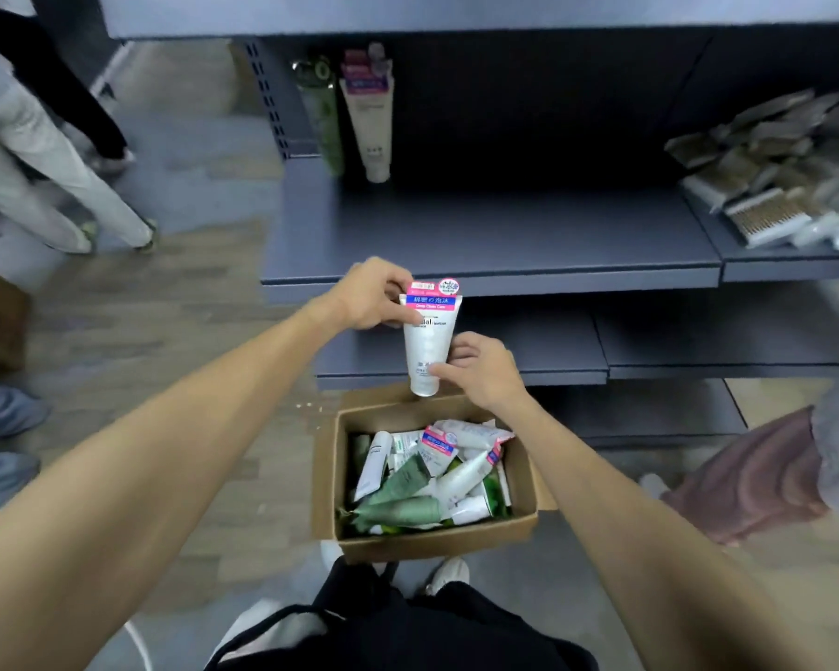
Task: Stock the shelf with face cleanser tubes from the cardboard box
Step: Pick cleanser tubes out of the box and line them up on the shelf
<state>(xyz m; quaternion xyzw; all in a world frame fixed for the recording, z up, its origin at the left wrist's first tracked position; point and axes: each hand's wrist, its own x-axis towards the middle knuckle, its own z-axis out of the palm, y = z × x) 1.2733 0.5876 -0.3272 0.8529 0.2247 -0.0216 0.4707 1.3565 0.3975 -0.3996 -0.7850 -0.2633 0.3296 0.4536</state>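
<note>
Far left: legs of bystanders [44, 152] on a wood-look floor. Next, at the back left of the dark shelf [495, 234], two tubes already stocked and standing cap down: a green tube [321, 113] beside a white tube with a purple header [370, 123]. Centre, in front of the shelf edge: left hand [371, 295] pinching the pink-and-blue crimped top of a white face cleanser tube [429, 341], held upright, cap down, above the box. Just right of it, right hand [478, 368] with fingertips curled against the tube's lower body, steadying it. Below, on the floor: open cardboard box [524, 477], many white and green tubes jumbled inside. Far right: packets of cotton swabs [771, 186] piled on the neighbouring shelf. Judged early in the job: two placed, one in hand, most waiting.
</note>
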